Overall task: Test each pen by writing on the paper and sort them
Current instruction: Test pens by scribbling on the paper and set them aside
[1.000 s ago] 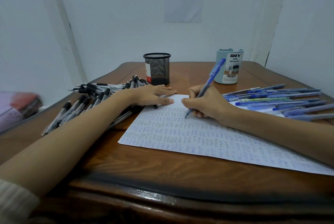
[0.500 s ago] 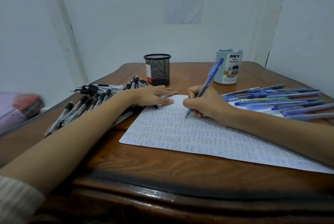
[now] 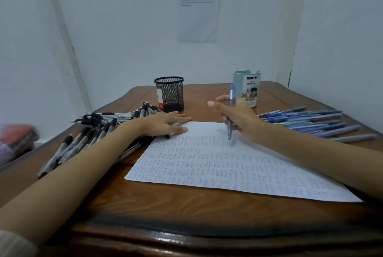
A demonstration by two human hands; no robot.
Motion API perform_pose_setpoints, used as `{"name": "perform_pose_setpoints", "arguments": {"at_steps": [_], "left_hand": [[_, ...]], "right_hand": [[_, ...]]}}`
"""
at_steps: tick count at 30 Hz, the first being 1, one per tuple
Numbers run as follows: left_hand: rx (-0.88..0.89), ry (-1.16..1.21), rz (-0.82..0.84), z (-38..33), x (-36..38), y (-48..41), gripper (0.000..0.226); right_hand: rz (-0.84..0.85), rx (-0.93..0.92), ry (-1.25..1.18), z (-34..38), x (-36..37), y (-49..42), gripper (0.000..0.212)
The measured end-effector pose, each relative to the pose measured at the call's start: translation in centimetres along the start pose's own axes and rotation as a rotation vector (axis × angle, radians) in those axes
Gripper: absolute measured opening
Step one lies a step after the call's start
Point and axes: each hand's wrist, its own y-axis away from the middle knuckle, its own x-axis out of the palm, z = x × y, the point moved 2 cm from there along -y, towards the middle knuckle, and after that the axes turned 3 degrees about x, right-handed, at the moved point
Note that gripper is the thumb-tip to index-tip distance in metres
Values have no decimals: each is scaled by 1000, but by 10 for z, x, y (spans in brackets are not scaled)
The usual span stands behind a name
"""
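Note:
A white sheet of paper (image 3: 217, 165), covered with small blue scribbles, lies on the wooden table (image 3: 165, 205). My right hand (image 3: 238, 117) holds a blue pen (image 3: 230, 109) almost upright above the sheet's top edge, its tip just off the paper, thumb and forefinger stretched out to the left. My left hand (image 3: 165, 123) lies flat with straight fingers on the paper's top left corner. A heap of black-and-grey pens (image 3: 93, 132) lies to the left. Several blue pens (image 3: 310, 122) lie in a row to the right.
A black mesh pen cup (image 3: 169, 93) stands behind my left hand. A pale blue desk organizer cup (image 3: 247, 88) stands behind my right hand. A printed sheet (image 3: 198, 7) hangs on the wall. Something red and blurred (image 3: 16, 140) sits off the table at left.
My right hand has lifted the blue pen off the paper and turned it from slanted to nearly upright, with thumb and forefinger now spread. The left hand has stayed on the paper.

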Motion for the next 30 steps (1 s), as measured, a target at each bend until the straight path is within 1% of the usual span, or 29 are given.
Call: {"name": "perform_pose_setpoints", "arguments": {"at_steps": [1,4,6,8,11,14,19,21,24,27,29,30], "left_hand": [[0,3,0,1,0,-1,122],[-1,2,-2,2,0,-2,126],[8,-5,-3,1,0,-2,126],[4,3,-3,1,0,-2,126],[-4,8,-1,2,0,-2,126],[-7,2,4,2,0,-1,126],[-1,4,10,-2,-1,1,131],[4,3,15,-3,-1,0,131],[4,1,16,-2,-1,0,132],[7,-4,15,-2,-1,0,132],[6,-1,17,-1,0,0,132],[7,-1,17,0,0,1,131]], "right_hand": [[-19,8,-1,0,-3,-2,18],[-43,49,-34,-2,-7,-5,39],[-25,74,-86,-4,-7,-6,41],[7,100,-128,-5,-7,-8,39],[62,133,-149,-8,-8,-11,29],[86,123,-133,-9,-10,-13,22],[76,122,-95,-7,-19,-20,14],[38,125,-94,-4,-23,-24,13],[-39,162,15,-1,-29,-30,9],[0,213,63,5,-33,-42,13],[34,231,86,12,-31,-52,7],[38,224,115,15,-30,-59,9]]}}
